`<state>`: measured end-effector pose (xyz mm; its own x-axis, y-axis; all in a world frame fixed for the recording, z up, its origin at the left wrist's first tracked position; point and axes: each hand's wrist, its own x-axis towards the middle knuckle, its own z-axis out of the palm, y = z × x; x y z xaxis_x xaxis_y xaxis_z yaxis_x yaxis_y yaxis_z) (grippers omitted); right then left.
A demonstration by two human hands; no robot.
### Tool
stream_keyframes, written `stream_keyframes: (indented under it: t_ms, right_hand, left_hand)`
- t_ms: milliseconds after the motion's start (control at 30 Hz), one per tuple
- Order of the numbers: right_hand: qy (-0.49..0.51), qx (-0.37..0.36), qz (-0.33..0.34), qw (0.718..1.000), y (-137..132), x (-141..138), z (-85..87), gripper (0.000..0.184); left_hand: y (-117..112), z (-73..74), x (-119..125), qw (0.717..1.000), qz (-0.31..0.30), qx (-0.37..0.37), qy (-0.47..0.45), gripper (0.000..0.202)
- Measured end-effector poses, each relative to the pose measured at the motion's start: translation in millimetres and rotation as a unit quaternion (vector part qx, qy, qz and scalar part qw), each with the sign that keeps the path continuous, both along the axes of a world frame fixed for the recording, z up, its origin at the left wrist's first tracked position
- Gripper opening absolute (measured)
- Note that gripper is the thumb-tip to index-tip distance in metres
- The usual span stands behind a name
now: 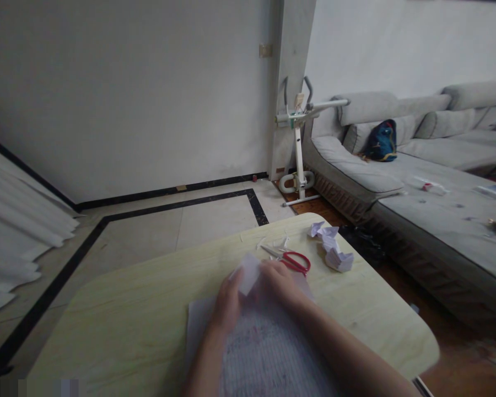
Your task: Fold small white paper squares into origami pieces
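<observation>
My left hand (228,302) and my right hand (281,284) meet over a small white paper piece (248,272), both pinching it just above a lined sheet of paper (268,353) on the pale wooden table (140,320). The paper piece sticks up between the fingers. Red-handled scissors (291,259) lie just beyond my right hand. Folded white paper shapes (333,248) sit further right near the table's far edge.
Small paper scraps (273,242) lie by the scissors. A grey sofa (438,182) with a blue bag (381,141) runs along the right. A white exercise machine (300,149) stands by the wall corner. White curtain folds (16,220) hang at the left.
</observation>
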<state>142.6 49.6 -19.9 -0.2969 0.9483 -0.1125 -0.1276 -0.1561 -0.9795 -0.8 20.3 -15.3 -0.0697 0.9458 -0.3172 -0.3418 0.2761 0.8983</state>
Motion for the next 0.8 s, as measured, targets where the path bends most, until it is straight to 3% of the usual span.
stream_keyframes:
  t_ms: [167, 233, 500, 700, 800]
  right_hand:
    - [-0.006, 0.013, 0.005, 1.000, -1.0, 0.6, 2.0, 0.030]
    - [-0.018, 0.019, 0.001, 1.000, -0.6, 1.1, 1.4, 0.031]
    - [-0.056, 0.006, 0.014, 0.998, 1.5, 4.5, -3.7, 0.034]
    - [-0.030, 0.003, -0.016, 0.999, 2.6, 3.6, -4.5, 0.032]
    - [-0.001, 0.000, -0.021, 1.000, 2.6, 3.0, -2.2, 0.031]
  left_hand:
    - [-0.3, 9.0, -2.3, 0.998, 0.054, 0.024, 0.030, 0.022]
    - [-0.9, 12.2, -2.9, 0.998, 0.048, 0.026, 0.017, 0.017]
    - [1.4, 4.9, 1.2, 0.997, -0.017, 0.009, -0.070, 0.037]
    - [-1.0, 9.2, -0.3, 0.998, 0.008, 0.006, -0.065, 0.025]
    - [-1.8, 7.9, 0.1, 0.997, -0.005, 0.000, -0.072, 0.035]
